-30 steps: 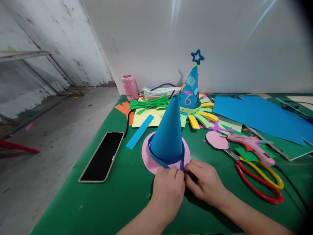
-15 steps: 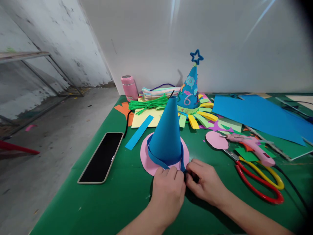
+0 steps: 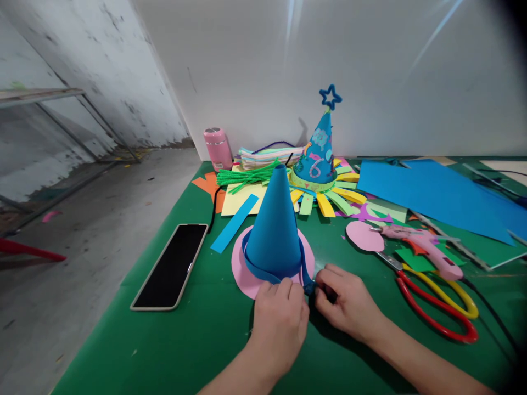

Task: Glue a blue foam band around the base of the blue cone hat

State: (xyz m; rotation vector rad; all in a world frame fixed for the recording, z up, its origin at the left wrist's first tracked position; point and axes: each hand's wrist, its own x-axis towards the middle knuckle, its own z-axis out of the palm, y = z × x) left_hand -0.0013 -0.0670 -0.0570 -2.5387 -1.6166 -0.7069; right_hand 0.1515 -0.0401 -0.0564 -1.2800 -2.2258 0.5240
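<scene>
A plain blue paper cone [image 3: 274, 219] stands on a round pink paper disc [image 3: 241, 269] on the green table [image 3: 197, 340]. A blue paper strip [image 3: 259, 269] runs loosely round the cone's base. My left hand [image 3: 280, 321] is closed, its fingertips pinching the strip's end at the near edge of the cone. My right hand [image 3: 348, 304] is closed too, pinching the other end of the strip right beside it. Both ends meet between my fingers.
A black phone [image 3: 171, 267] lies left of the cone. To the right lie a pink glue gun [image 3: 424, 244] and red-and-yellow scissors [image 3: 442, 307]. Behind stand a decorated blue hat [image 3: 319, 153], green pipe cleaners [image 3: 247, 176], a pink bottle [image 3: 217, 147] and blue sheets [image 3: 436, 192].
The cone with its disc and strip has shifted a little to the left. Both hands stayed pinched at the strip's ends and followed it.
</scene>
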